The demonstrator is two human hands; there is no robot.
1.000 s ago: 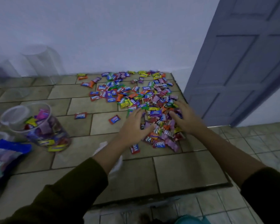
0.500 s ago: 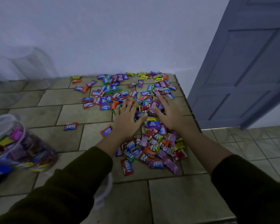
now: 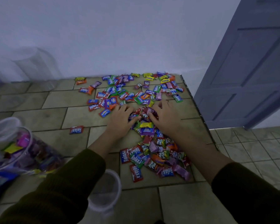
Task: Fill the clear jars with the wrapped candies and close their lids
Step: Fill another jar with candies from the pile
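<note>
Wrapped candies (image 3: 153,156) in many colours lie spread over the raised tiled ledge (image 3: 81,117), reaching back to the wall. My left hand (image 3: 121,122) and my right hand (image 3: 166,120) rest side by side in the pile's middle. Their fingers curl inward round a clump of candies (image 3: 144,114) gathered between them. A clear jar (image 3: 31,154) partly full of candies lies tilted at the left. An empty clear jar (image 3: 106,191) stands below my left forearm, partly hidden by the sleeve. Another empty clear jar (image 3: 34,65) stands at the back left against the wall.
A blue candy bag (image 3: 2,177) lies at the lower left beside the filled jar. One loose candy (image 3: 76,129) sits apart on the tiles. The ledge ends at its right edge (image 3: 199,113), with a lower tiled floor (image 3: 252,149) and a grey-blue door (image 3: 249,70) beyond.
Both hands reached farther into the pile with fingers spread, then drew together and curled round a clump of candies. The view leaned forward, bringing the empty jar near my arm into sight.
</note>
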